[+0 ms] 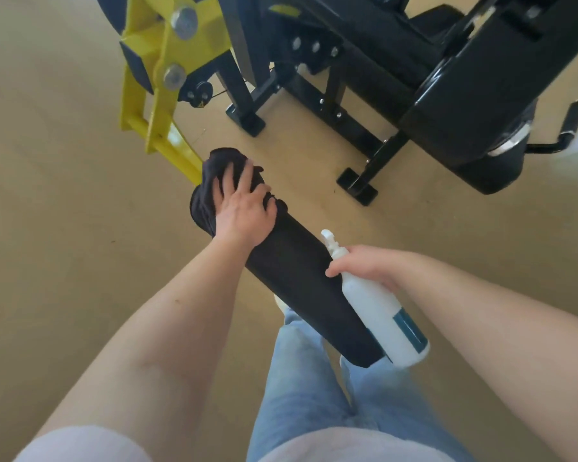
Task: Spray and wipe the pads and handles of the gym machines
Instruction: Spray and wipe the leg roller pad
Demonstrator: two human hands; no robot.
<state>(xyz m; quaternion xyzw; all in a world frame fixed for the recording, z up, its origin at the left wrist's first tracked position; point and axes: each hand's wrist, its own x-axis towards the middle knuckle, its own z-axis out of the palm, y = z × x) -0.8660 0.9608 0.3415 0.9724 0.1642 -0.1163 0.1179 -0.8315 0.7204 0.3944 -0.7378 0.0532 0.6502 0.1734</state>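
Note:
A long black roller pad (301, 288) runs from the yellow lever arm (161, 128) down toward my legs. A dark cloth (214, 181) is bunched over the pad's far end. My left hand (242, 208) presses flat on that cloth, fingers spread over it. My right hand (364, 265) grips a white spray bottle (381, 311) with a teal label band, held beside the pad's right side, its nozzle pointing up and away. The pad's near end sits above my jeans.
A black machine frame (347, 121) with bolted feet stands ahead on the tan floor (64, 195). A large black padded seat (474, 105) and a black handle (573, 123) are at the right. My legs in light jeans (314, 378) are below.

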